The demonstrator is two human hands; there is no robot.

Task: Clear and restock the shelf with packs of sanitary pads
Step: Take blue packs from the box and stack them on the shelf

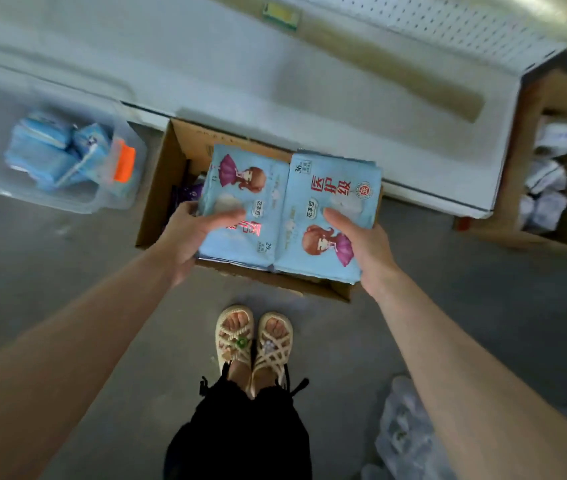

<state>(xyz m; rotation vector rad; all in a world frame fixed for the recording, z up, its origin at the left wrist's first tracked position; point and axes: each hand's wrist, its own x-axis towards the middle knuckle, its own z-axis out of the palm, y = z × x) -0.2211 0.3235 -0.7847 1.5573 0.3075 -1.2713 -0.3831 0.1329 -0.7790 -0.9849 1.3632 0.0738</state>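
The left hand [185,233] grips the left stack of packs [244,188], thumb on top and fingers curled under its outer edge. The right hand [361,244] holds the right stack of packs [330,188] in the same way. Both stacks are light blue, flat and several packs thick. They are held in the air just above the open cardboard box [171,161], and they touch each other along their inner edges.

I think the main danger is slipping. Each stack is pinched at one side only, so the inner side has no support. The wrappers look smooth, and a tilt could make the lower packs slide out and fall into the cardboard box or onto the floor.

The white shelf [309,98] stands directly behind the cardboard box, so the person must reach over it, which may make the grip weaker. The top packs carry different printed numbers, so the two kinds could get mixed when placed.

Left of the cardboard box a clear plastic bin [116,202] holds other blue packs.
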